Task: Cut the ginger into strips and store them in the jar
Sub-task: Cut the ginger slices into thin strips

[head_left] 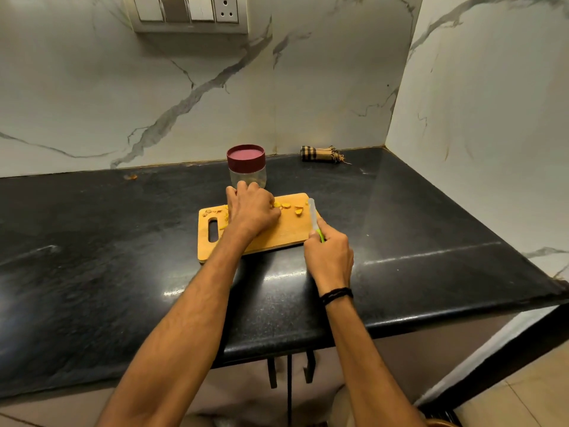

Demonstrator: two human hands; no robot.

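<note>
A wooden cutting board (277, 235) lies on the black counter, with yellow ginger pieces (286, 206) scattered across its far half. My left hand (251, 209) rests on the board with its fingers curled over ginger at the pile's left end; what it holds is hidden. My right hand (329, 257) grips the green handle of a knife (312, 215), whose pale blade points away over the board's right edge. A clear jar (248, 171) with a maroon lid on stands just behind the board, touching distance from my left fingers.
A rolled checked cloth (321, 154) lies at the back right by the wall. A small orange scrap (131, 177) sits at the back left. Marble walls close the back and right. The counter's front edge (400, 322) runs near my forearms.
</note>
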